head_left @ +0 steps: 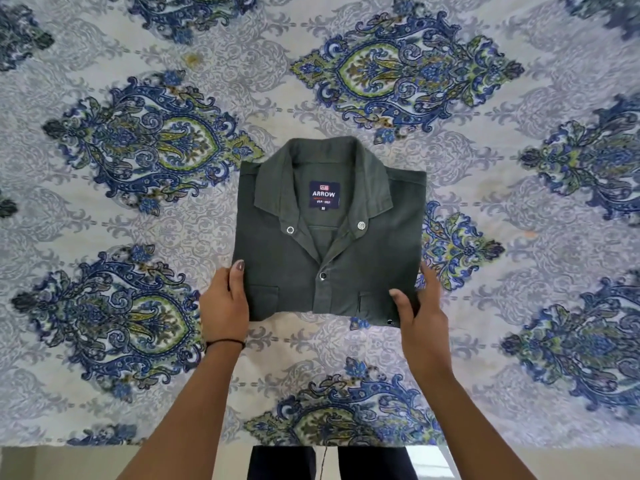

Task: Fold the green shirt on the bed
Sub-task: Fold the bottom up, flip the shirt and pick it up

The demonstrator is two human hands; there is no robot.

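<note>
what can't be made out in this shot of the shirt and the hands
Head view, the only one:
1. The green shirt: sleeves and hem are out of sight beneath its front.
2. The left hand and right hand: thumbs lie on top; the other fingers are mostly hidden by the shirt's edges.
3. The label: the lines under ARROW are too small to read surely.
4. The bed: its far and side edges are cut off by the frame.
</note>
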